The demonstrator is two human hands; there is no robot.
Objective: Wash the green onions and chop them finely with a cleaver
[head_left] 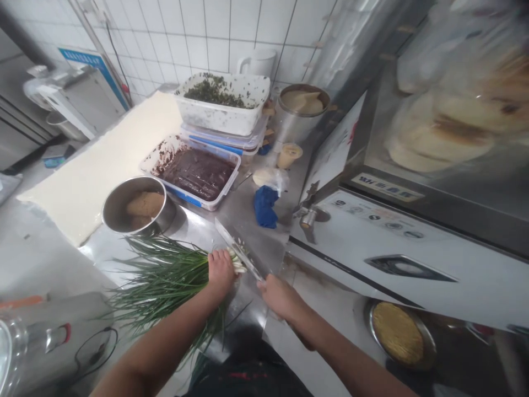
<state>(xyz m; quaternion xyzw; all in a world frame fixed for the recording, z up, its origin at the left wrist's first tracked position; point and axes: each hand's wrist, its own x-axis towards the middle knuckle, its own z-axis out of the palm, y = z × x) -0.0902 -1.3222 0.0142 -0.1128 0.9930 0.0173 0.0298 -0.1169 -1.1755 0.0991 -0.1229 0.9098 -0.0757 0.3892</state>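
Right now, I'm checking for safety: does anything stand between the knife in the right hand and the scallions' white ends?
Nothing visible does. The right hand holds the knife close beside the white ends of the scallions; the left hand grips them just behind those ends.

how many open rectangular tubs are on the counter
2: the greens tub at the back, the dark paste tub in front of it, beyond the knife. More could be hidden.

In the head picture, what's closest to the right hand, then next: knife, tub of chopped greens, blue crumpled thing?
1. Knife: in the right hand.
2. Blue crumpled thing: ahead of that hand.
3. Tub of chopped greens: farthest, ahead and leftward, at the back.
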